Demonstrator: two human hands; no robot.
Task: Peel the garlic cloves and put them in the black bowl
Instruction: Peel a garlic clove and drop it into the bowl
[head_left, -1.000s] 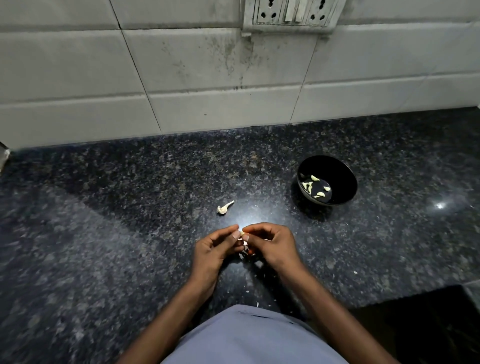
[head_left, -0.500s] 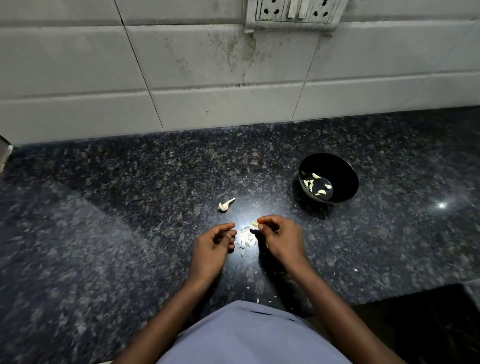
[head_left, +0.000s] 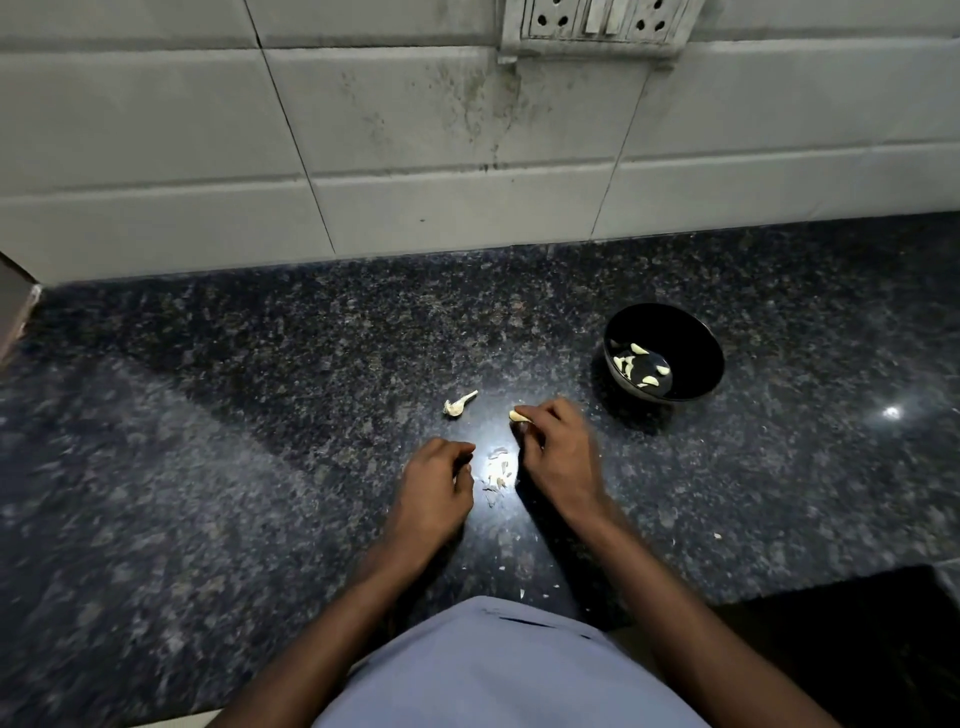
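Blur softens both hands in the head view, so the fingertips are hard to read. Right of centre, the right hand has its fingers curled and pinches a peeled garlic clove at its upper left tip; most of the clove is hidden behind the fingers. The left hand lies just left of centre with fingers loosely curled inward; whether it holds anything I cannot tell, since the fingertips turn away from the camera. Between the two hands a small heap of peels lies on the dark speckled desk, partly washed out by a bright glare. Above the left hand, apart from it, sits a pale garlic stem piece. The black bowl stands in the right middle of the frame, well apart from the right hand, with several peeled cloves inside. A switch panel is cut off by the top edge, on the stained white tiles. A light blue shirt fills the bottom centre.
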